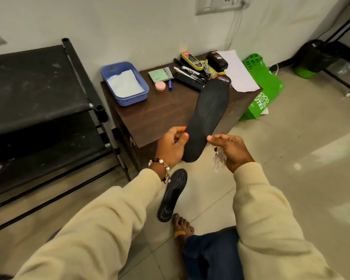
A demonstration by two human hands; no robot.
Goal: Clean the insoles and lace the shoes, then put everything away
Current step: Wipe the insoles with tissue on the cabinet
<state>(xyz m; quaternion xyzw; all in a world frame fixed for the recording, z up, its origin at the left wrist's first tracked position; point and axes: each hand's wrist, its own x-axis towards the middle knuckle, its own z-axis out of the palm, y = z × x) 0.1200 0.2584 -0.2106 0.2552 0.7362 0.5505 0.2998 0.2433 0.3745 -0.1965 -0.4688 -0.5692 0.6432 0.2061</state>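
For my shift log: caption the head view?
Both hands, left and right, hold a black insole above the floor; another insole lies below.

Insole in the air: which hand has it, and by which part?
The left hand pinches the black insole at its near end; the right hand touches its edge while gripping a crumpled wipe.

Wooden table (166, 114): blue tray (125, 83); floor (271, 150): insole (172, 195).

Black insole (207, 118) between both hands' fingers (183, 136)
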